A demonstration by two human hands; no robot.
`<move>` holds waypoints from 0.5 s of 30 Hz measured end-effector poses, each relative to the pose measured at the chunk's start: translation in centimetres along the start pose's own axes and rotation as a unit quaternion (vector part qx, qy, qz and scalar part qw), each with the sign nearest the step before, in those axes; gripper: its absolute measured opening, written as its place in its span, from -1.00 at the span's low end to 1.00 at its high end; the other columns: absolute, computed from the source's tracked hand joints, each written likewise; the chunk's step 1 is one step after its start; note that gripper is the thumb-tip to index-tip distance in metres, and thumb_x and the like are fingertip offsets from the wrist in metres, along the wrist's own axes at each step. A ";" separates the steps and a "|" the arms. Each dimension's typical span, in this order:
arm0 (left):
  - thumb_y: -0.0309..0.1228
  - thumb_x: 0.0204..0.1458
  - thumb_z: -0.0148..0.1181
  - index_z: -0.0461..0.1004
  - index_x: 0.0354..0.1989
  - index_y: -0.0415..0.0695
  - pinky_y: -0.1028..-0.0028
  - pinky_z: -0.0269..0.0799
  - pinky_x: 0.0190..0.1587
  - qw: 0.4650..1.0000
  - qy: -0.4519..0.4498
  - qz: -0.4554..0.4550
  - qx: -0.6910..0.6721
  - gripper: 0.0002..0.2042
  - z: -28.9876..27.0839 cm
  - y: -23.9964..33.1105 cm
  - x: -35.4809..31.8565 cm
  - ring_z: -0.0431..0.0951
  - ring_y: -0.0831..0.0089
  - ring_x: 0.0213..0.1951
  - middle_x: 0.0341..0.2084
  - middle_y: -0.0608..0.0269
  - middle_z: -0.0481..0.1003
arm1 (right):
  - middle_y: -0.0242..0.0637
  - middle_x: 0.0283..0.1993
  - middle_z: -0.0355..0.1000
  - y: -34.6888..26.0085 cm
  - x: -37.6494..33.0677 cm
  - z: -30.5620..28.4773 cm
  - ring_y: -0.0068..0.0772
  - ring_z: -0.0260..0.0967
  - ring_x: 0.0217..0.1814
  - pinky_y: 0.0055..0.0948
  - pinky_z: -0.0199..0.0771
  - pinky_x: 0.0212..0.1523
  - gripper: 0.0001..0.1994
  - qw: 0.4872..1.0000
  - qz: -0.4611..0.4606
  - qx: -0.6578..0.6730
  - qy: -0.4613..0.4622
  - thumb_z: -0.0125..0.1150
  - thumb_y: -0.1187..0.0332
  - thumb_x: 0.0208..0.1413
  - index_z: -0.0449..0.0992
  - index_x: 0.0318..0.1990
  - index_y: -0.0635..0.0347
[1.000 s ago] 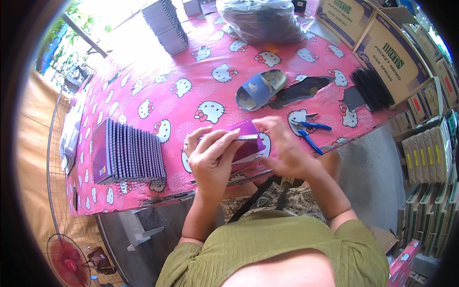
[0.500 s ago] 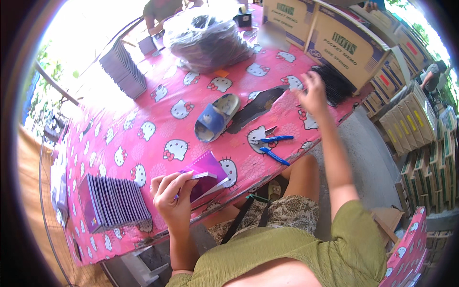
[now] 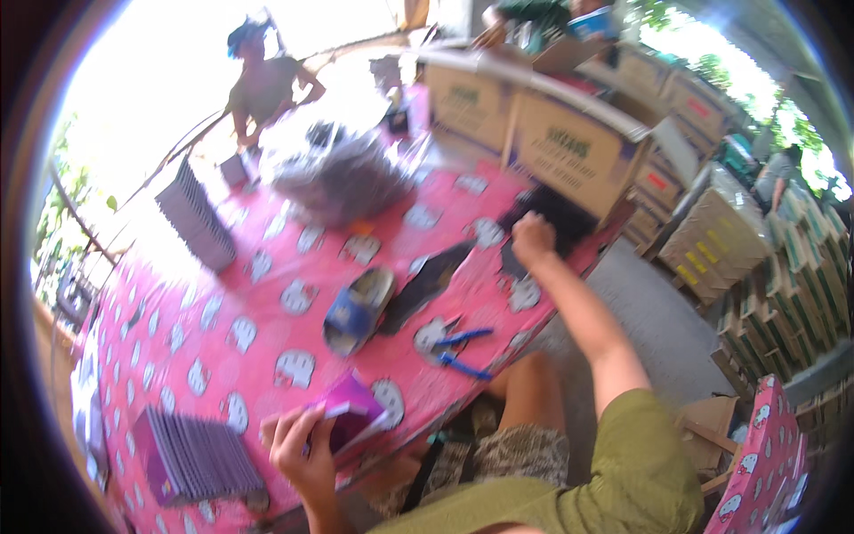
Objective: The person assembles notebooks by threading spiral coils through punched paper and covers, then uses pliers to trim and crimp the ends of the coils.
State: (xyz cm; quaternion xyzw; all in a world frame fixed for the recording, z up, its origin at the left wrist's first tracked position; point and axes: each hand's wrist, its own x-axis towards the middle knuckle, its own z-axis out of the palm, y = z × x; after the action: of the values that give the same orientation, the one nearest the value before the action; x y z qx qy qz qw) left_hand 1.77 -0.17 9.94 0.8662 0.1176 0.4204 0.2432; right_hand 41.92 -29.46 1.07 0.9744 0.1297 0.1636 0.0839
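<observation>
In my left hand (image 3: 298, 445) is a purple notebook (image 3: 354, 408), its cover raised above the near edge of the table, with the thumb and fingers pinching its left end. My right hand (image 3: 534, 240) is at a dark pile of thin, ridged black pieces (image 3: 562, 218), which look like binding coils, in front of the cardboard boxes. Its fingers are curled closed; blur hides what is between them. Between the hands lie blue-handled pliers (image 3: 464, 338), their jaws pointing away from me, and a blue slide sandal (image 3: 358, 311).
A row of purple notebooks (image 3: 200, 456) stands at near left, another stack (image 3: 194, 214) further back. A bulging clear plastic bag (image 3: 334, 178) sits at the far side. Cardboard boxes (image 3: 578, 147) edge the far right. The pink tablecloth (image 3: 267, 311) has a dark tear. Other people stand beyond.
My right hand has come down onto the black pile and its fingers have closed. My left hand still holds the notebook. The view has tilted up, bringing more of the people beyond into sight.
</observation>
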 end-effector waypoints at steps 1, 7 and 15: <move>-0.53 -0.37 0.44 0.65 -0.41 -0.10 0.37 0.27 -0.22 1.000 0.010 0.004 -0.009 -0.76 -0.2 -0.2 -0.3 0.41 0.32 -0.36 -0.51 0.33 0.53 | -0.16 -0.08 0.44 -0.6 0.8 -1.3 -0.13 0.43 0.00 -0.20 0.51 -0.06 -0.78 0.999 -0.007 0.001 -0.035 -0.01 0.34 0.16 0.58 -0.22 0.16; -0.54 -0.25 0.44 0.67 -0.38 -0.12 0.33 0.36 -0.16 1.000 0.008 0.012 -0.022 -0.81 0.9 0.2 -0.1 0.51 0.31 -0.35 -0.45 0.22 0.60 | 0.00 -0.17 0.52 2.1 2.2 2.0 0.00 0.51 -0.07 -0.20 0.55 -0.05 -0.67 0.999 0.008 0.005 -0.035 0.27 0.07 0.00 0.63 -0.32 0.19; -0.45 -0.32 0.46 0.67 -0.40 0.02 0.39 0.18 -0.16 0.999 0.015 -0.035 -0.025 -0.78 0.3 -0.7 -0.6 0.39 0.38 -0.33 -0.49 0.43 0.55 | 0.13 -0.12 0.41 0.6 3.7 -4.5 0.10 0.45 -0.06 -0.05 0.48 -0.07 -0.77 0.988 0.061 0.140 0.015 0.28 0.24 0.03 0.60 -0.33 0.24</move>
State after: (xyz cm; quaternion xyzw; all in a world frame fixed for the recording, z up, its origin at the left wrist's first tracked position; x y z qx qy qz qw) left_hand 1.63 0.04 9.00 0.8487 0.1411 0.4271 0.2781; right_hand 43.85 -28.50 6.53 0.9801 0.0925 0.1630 -0.0657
